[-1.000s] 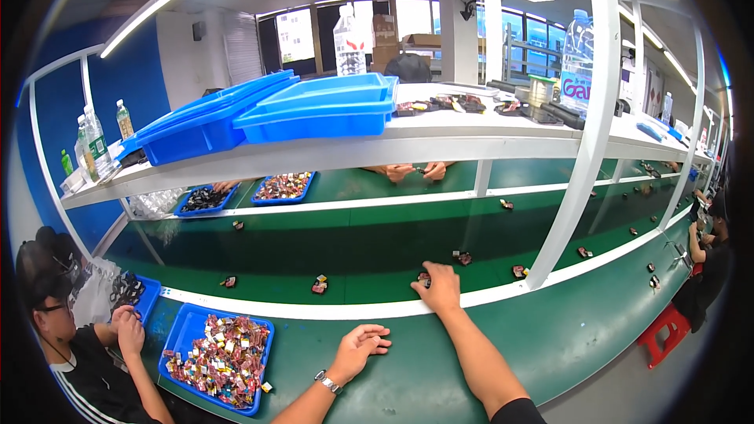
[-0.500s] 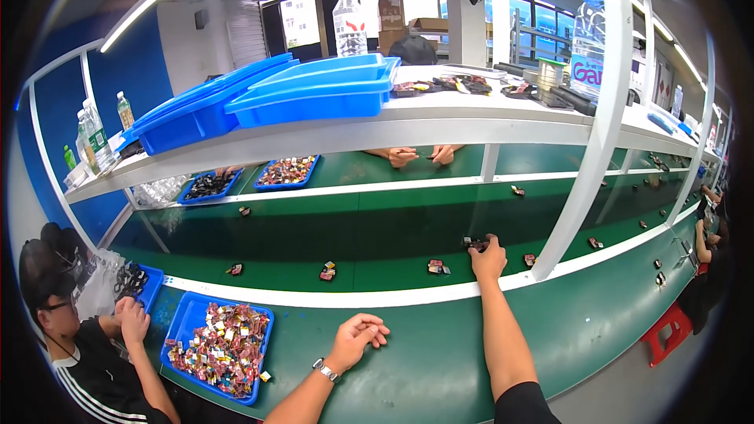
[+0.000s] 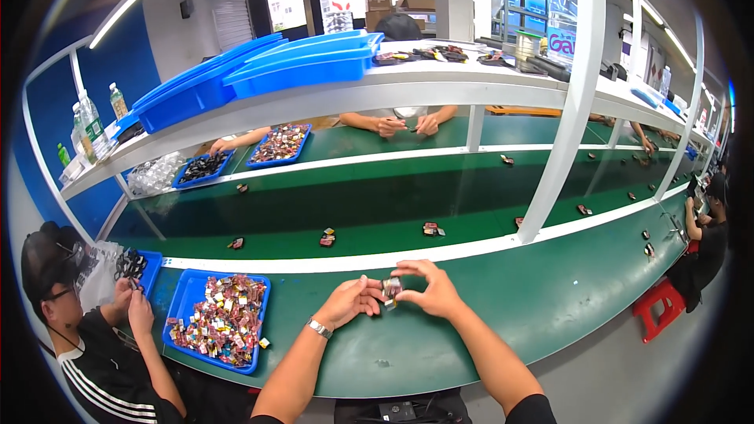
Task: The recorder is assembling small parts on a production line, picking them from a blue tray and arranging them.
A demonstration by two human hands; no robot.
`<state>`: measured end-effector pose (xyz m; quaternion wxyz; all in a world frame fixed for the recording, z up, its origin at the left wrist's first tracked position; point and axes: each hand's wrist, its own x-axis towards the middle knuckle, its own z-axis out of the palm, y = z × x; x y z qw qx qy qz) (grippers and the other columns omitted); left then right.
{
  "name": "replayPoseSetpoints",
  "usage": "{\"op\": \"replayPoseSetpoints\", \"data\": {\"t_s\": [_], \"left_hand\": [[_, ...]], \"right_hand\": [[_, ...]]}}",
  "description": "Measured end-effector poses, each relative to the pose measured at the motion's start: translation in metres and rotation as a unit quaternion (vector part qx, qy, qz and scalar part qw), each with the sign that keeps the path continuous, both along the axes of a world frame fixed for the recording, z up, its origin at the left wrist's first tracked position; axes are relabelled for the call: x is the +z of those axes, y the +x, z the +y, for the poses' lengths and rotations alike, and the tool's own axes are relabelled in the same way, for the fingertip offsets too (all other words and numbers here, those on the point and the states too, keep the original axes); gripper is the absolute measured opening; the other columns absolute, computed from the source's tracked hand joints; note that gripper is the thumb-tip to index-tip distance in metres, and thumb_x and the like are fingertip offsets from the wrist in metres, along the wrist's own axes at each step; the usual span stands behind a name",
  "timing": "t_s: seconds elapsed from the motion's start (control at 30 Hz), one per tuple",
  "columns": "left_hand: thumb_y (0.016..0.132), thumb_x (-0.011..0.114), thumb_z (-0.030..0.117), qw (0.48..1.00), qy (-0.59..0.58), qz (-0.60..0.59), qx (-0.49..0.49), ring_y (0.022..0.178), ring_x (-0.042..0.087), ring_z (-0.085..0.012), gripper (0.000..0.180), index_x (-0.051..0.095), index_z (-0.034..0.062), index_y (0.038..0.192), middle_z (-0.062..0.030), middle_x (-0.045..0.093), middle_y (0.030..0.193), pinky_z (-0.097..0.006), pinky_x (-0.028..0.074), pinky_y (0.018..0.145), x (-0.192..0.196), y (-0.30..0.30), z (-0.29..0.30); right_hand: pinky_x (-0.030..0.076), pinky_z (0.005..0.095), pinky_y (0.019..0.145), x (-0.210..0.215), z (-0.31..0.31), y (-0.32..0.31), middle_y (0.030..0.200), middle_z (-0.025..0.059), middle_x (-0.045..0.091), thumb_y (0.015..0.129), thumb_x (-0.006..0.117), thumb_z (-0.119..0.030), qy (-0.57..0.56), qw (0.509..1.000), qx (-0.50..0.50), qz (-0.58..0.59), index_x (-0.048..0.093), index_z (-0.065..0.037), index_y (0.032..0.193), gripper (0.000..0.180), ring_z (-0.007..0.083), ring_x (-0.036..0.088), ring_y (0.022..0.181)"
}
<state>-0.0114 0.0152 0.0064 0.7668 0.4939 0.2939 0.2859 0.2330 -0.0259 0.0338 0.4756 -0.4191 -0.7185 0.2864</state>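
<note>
Above the near green work surface (image 3: 503, 306), my two hands meet at a small assembly (image 3: 391, 289) with a black shell and pale, reddish and yellow pieces. Thumb and forefinger of my right hand (image 3: 433, 290) pinch it from the right. My left hand (image 3: 351, 302), half curled and wearing a metal-band watch, closes on its left edge with the fingertips. The exact kind of the assembly is too small to make out. To the left of my hands a blue tray (image 3: 182, 322) holds a heap of small reddish, white and yellow parts (image 3: 224, 318).
Similar assemblies (image 3: 327, 237) lie spaced along the green belt (image 3: 369, 216) beyond a white rail (image 3: 377, 255). A slanted white post (image 3: 561, 110) and a shelf with blue trays (image 3: 302, 63) stand ahead. A co-worker (image 3: 86, 330) sits at left; a red stool (image 3: 660, 310) stands right.
My right hand has drawn back from the belt toward me, bringing an assembly to my left hand. My left hand has shifted slightly up. The view has tilted, and the co-worker at left now handles something.
</note>
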Motion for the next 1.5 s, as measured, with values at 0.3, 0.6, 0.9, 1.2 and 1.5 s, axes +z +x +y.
{"op": "replayPoseSetpoints", "data": {"t_s": [0.3,0.6,0.9,1.2,1.5], "left_hand": [[0.104,0.047,0.030,0.998,0.013,-0.053,-0.017,0.086,0.064,-0.0167,0.040,0.055,-0.0024,0.127,-0.0115,0.065,0.105,-0.030,0.054,0.079,-0.006,-0.010,-0.003],[0.103,0.044,0.011,0.995,0.034,-0.041,0.079,0.099,0.067,-0.0240,0.035,0.046,-0.0023,0.135,-0.0157,0.062,0.115,-0.035,0.058,0.088,-0.003,0.002,-0.006],[0.102,0.048,0.010,0.993,0.058,-0.015,0.099,0.101,0.066,-0.0207,0.030,0.048,0.0000,0.130,-0.0147,0.063,0.114,-0.034,0.057,0.090,-0.003,0.009,-0.007],[0.097,0.055,0.005,0.994,0.017,-0.102,0.028,0.113,0.060,-0.0209,0.030,0.047,0.0031,0.126,-0.0127,0.061,0.121,-0.041,0.052,0.099,-0.012,0.003,-0.005],[0.096,0.055,0.003,0.996,0.003,-0.093,0.010,0.110,0.061,-0.0193,0.037,0.046,0.0026,0.132,-0.0111,0.060,0.121,-0.040,0.052,0.098,-0.012,-0.001,-0.005]], "right_hand": [[0.043,0.0392,0.106,0.010,0.011,-0.025,0.127,0.0062,0.064,0.072,0.079,-0.007,-0.043,0.984,0.106,-0.134,0.063,-0.009,0.124,0.055,0.0264,0.053,0.123],[0.046,0.0401,0.101,-0.004,0.007,-0.025,0.124,0.0060,0.061,0.077,0.076,-0.009,0.092,0.979,0.063,-0.168,0.071,-0.010,0.101,0.024,0.0285,0.053,0.120],[0.047,0.0399,0.098,-0.004,0.005,-0.034,0.122,0.0062,0.060,0.078,0.076,-0.010,0.078,0.984,0.008,-0.159,0.070,-0.010,0.091,0.013,0.0287,0.054,0.119],[0.045,0.0403,0.101,-0.008,0.006,-0.039,0.126,0.0082,0.060,0.081,0.072,-0.012,0.050,0.991,-0.004,-0.124,0.070,-0.008,0.088,0.008,0.0290,0.052,0.121],[0.044,0.0411,0.103,-0.006,0.005,-0.038,0.128,0.0080,0.059,0.081,0.071,-0.011,0.034,0.993,0.061,-0.096,0.069,-0.009,0.089,0.008,0.0296,0.049,0.125]]}}
